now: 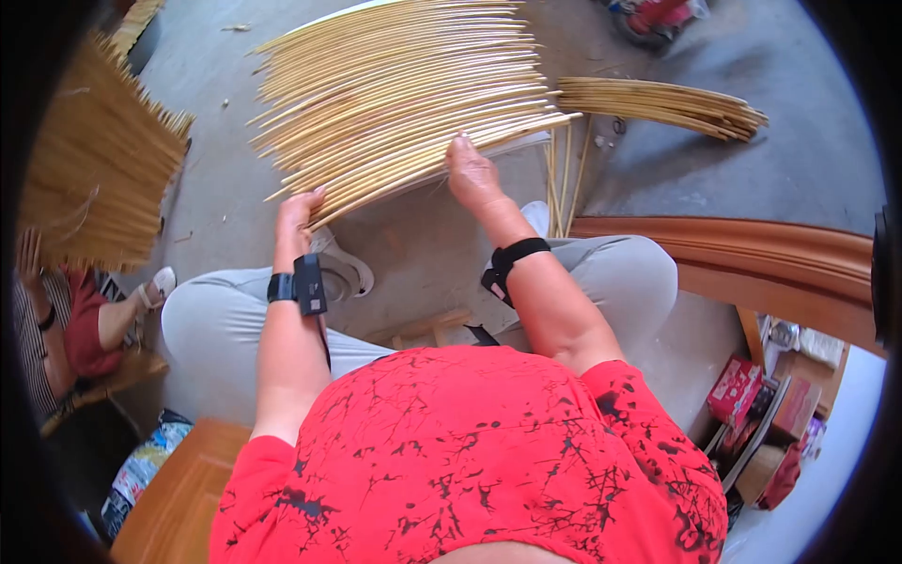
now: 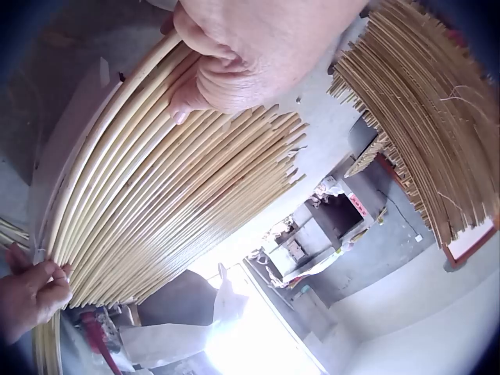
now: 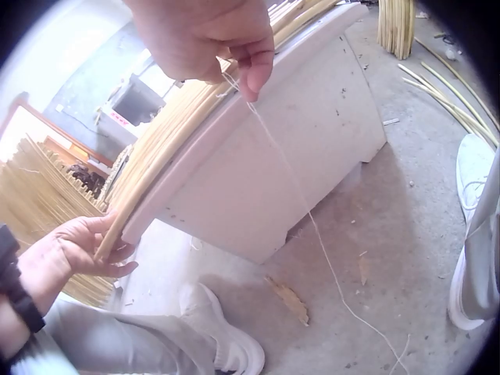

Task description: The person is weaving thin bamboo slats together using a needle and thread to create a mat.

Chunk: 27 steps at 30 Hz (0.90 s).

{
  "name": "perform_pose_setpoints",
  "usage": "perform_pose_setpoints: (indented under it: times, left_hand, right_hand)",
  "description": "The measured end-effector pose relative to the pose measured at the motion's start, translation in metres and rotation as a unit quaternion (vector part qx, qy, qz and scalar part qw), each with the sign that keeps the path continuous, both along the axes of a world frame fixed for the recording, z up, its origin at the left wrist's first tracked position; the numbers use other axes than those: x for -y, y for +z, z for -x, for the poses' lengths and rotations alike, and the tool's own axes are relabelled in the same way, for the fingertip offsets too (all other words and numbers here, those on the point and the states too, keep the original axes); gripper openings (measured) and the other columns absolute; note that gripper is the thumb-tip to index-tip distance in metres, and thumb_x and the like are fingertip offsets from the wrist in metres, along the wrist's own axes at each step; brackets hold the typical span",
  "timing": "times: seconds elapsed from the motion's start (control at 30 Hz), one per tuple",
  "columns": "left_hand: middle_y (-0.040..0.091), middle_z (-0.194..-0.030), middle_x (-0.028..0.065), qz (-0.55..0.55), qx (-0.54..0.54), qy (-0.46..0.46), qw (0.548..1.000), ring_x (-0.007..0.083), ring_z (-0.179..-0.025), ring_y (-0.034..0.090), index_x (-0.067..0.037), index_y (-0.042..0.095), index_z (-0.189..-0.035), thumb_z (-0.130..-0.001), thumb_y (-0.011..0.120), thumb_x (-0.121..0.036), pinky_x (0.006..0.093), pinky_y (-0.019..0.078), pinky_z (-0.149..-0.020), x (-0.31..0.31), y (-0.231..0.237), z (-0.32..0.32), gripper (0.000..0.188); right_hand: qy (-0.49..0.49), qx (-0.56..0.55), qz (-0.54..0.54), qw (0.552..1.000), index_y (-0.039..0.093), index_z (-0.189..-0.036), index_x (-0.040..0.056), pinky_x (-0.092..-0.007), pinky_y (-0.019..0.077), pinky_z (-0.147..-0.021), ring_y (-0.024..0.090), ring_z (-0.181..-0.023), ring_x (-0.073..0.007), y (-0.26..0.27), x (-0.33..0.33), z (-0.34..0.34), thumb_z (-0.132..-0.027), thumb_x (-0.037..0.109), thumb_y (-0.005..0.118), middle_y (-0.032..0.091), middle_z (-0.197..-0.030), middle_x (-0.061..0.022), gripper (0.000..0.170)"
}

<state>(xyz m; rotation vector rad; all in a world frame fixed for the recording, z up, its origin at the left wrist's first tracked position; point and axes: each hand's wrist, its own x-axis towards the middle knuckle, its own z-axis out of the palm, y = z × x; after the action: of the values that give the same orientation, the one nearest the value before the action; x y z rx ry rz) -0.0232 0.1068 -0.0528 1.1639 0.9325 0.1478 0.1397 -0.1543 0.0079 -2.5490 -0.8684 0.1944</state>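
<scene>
A mat of thin yellow reed sticks lies before me over a white low stand. My left hand holds the left end of the nearest stick, thumb above and fingers below in the right wrist view. At the same near edge, right of the middle, my right hand pinches a thin white string. Below the fingertips, the string hangs down past the stand to the floor.
A bundle of loose sticks lies at the right, with several more sticks below it. At the left, another person's hand is beside a second reed mat. A wooden frame runs along the right.
</scene>
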Motion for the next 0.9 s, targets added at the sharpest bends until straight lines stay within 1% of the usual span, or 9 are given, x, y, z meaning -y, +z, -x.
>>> perform_pose_setpoints:
  times: [0.1, 0.2, 0.3, 0.4, 0.5, 0.57, 0.8, 0.87, 0.9]
  left_hand:
    - [0.062, -0.073, 0.0059, 0.009, -0.012, 0.011, 1.000, 0.0122, -0.065, 0.056, -0.002, 0.062, -0.075, -0.070, 0.070, -0.012, 0.0253, 0.0431, -0.063, 0.009, 0.018, 0.002, 0.013]
    - [0.062, -0.073, 0.0056, 0.021, -0.016, 0.004, 1.000, 0.0126, -0.065, 0.056, -0.004, 0.061, -0.075, -0.069, 0.070, -0.013, 0.0261, 0.0430, -0.063, 0.008, 0.015, 0.004, 0.014]
    - [0.061, -0.071, 0.0039, 0.042, -0.065, 0.037, 0.996, 0.0129, -0.063, 0.056, -0.007, 0.060, -0.073, -0.070, 0.070, -0.016, 0.0284, 0.0423, -0.058, 0.030, 0.060, 0.005, 0.014]
    - [0.061, -0.070, 0.0037, 0.032, -0.128, 0.023, 0.991, 0.0132, -0.060, 0.055, -0.010, 0.060, -0.076, -0.069, 0.070, -0.021, 0.0303, 0.0411, -0.055, 0.033, 0.074, 0.001, 0.016]
    - [0.062, -0.070, 0.0037, 0.025, -0.128, 0.003, 0.991, 0.0132, -0.057, 0.055, -0.013, 0.060, -0.077, -0.068, 0.071, -0.026, 0.0313, 0.0401, -0.054, 0.028, 0.065, 0.000, 0.019]
    - [0.062, -0.071, 0.0041, 0.034, -0.126, 0.011, 0.991, 0.0139, -0.058, 0.056, -0.011, 0.060, -0.078, -0.069, 0.071, -0.023, 0.0312, 0.0413, -0.054, 0.028, 0.066, -0.001, 0.018]
    - [0.063, -0.075, 0.0080, 0.066, -0.072, 0.035, 0.995, 0.0161, -0.066, 0.059, -0.001, 0.061, -0.081, -0.069, 0.071, -0.011, 0.0277, 0.0463, -0.061, 0.024, 0.058, -0.001, 0.019]
    - [0.063, -0.075, 0.0081, 0.065, -0.071, 0.035, 0.995, 0.0152, -0.065, 0.059, -0.001, 0.061, -0.080, -0.069, 0.071, -0.012, 0.0269, 0.0457, -0.062, 0.021, 0.053, 0.000, 0.019]
    - [0.063, -0.075, 0.0081, 0.066, -0.069, 0.035, 0.995, 0.0142, -0.065, 0.058, -0.001, 0.061, -0.079, -0.069, 0.071, -0.013, 0.0261, 0.0451, -0.062, 0.019, 0.049, 0.001, 0.019]
  right_hand:
    - [-0.015, -0.009, -0.008, 1.000, 0.041, -0.098, 0.0041, -0.0471, 0.0445, -0.074, 0.053, -0.088, -0.0407, 0.001, 0.003, 0.003, -0.079, 0.007, 0.035, 0.038, -0.124, -0.0232, 0.020]
    - [-0.023, -0.022, -0.022, 0.999, 0.041, -0.097, 0.0060, -0.0483, 0.0435, -0.074, 0.054, -0.086, -0.0409, 0.002, 0.003, 0.006, -0.080, 0.009, 0.034, 0.038, -0.126, -0.0210, 0.019]
    - [-0.016, -0.013, -0.038, 0.999, 0.041, -0.096, 0.0060, -0.0484, 0.0439, -0.073, 0.055, -0.083, -0.0406, 0.003, 0.004, 0.007, -0.081, 0.010, 0.035, 0.038, -0.125, -0.0217, 0.017]
    - [-0.020, -0.015, -0.025, 0.999, 0.041, -0.095, 0.0061, -0.0484, 0.0442, -0.071, 0.055, -0.081, -0.0404, 0.004, 0.004, 0.007, -0.082, 0.011, 0.035, 0.039, -0.124, -0.0222, 0.016]
    - [-0.019, 0.006, -0.040, 0.999, 0.041, -0.094, 0.0061, -0.0486, 0.0445, -0.070, 0.056, -0.079, -0.0406, 0.001, 0.004, 0.007, -0.082, 0.011, 0.035, 0.039, -0.123, -0.0228, 0.015]
    - [-0.050, -0.001, -0.063, 0.997, 0.043, -0.088, 0.0077, -0.0482, 0.0419, -0.070, 0.051, -0.087, -0.0398, 0.000, 0.003, 0.008, -0.082, 0.013, 0.044, 0.049, -0.107, -0.0184, 0.008]
    - [-0.057, -0.013, -0.061, 0.996, 0.043, -0.088, 0.0075, -0.0479, 0.0421, -0.070, 0.051, -0.087, -0.0398, 0.001, 0.002, 0.008, -0.082, 0.012, 0.045, 0.048, -0.108, -0.0185, 0.008]
    - [-0.033, -0.006, -0.044, 0.998, 0.042, -0.096, 0.0063, -0.0480, 0.0439, -0.071, 0.055, -0.081, -0.0405, 0.002, 0.003, 0.007, -0.080, 0.010, 0.038, 0.039, -0.124, -0.0221, 0.016]
    - [-0.032, -0.006, -0.044, 0.998, 0.042, -0.096, 0.0063, -0.0480, 0.0439, -0.071, 0.055, -0.081, -0.0405, 0.002, 0.003, 0.007, -0.080, 0.010, 0.038, 0.039, -0.124, -0.0221, 0.016]
